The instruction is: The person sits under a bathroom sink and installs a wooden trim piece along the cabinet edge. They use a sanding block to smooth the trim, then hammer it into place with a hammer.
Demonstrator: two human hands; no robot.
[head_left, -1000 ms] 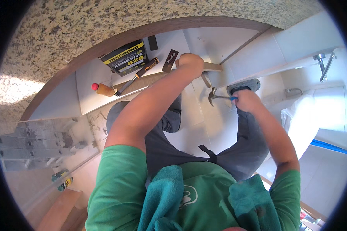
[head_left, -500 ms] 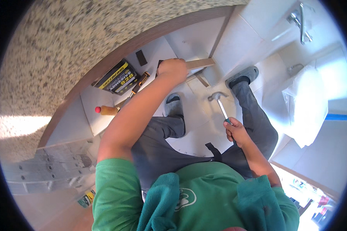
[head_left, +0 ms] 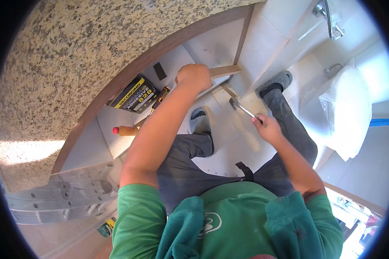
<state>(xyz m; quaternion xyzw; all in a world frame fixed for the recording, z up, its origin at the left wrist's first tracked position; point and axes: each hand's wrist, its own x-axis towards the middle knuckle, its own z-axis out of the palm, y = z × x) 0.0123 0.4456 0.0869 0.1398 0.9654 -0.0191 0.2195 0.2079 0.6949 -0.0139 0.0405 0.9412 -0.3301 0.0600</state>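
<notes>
My right hand is wrapped round the handle of a claw hammer, its metal head pointing up and left above the tiled floor. My left hand is closed at the near end of a wood-edged board at the cabinet front. Its fingers curl out of sight on the far side, so the grip itself is partly hidden. Beside my left forearm, inside the cabinet, lie a black-and-orange tool and a bottle with a red cap. A black and yellow adhesive can stands behind them.
Overhanging the cabinet is a speckled stone countertop. A dark flat strip lies inside. To the left is a metal ladder; a white plastic bag hangs at right, below a chrome tap. My slippered feet flank the hammer.
The hammer's head has swung left and its handle now slants more toward the board; my right hand has risen a little. My left hand keeps its place at the board. The view has shifted slightly.
</notes>
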